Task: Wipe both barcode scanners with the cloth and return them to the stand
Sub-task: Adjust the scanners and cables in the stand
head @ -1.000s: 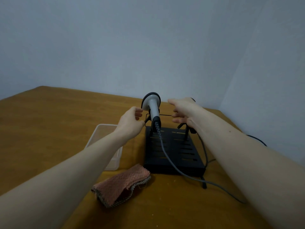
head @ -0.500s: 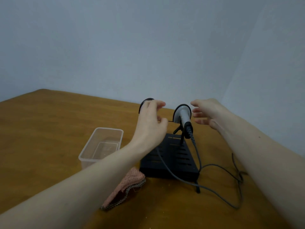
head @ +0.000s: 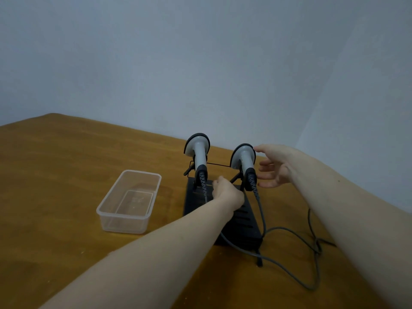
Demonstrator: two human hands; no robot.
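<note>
Two grey barcode scanners stand upright in the black stand (head: 249, 221): the left scanner (head: 198, 152) and the right scanner (head: 244, 159), each with a grey cable running down toward me. My left hand (head: 226, 192) hovers low over the stand's base between the two handles, seen from the back with its fingers curled under and hidden. My right hand (head: 275, 166) is spread just right of the right scanner, one fingertip at the rim of its head. My left forearm hides the spot where the cloth lay, so no cloth shows.
A clear plastic tub (head: 130, 202) sits on the wooden table (head: 55, 175) left of the stand. Grey cables (head: 312, 246) loop across the table to the right of the stand. Pale walls meet in a corner behind the table.
My left hand has dropped from the left scanner's head to the stand's base. My right hand has stayed beside the right scanner. The view has shifted and the cloth is now hidden.
</note>
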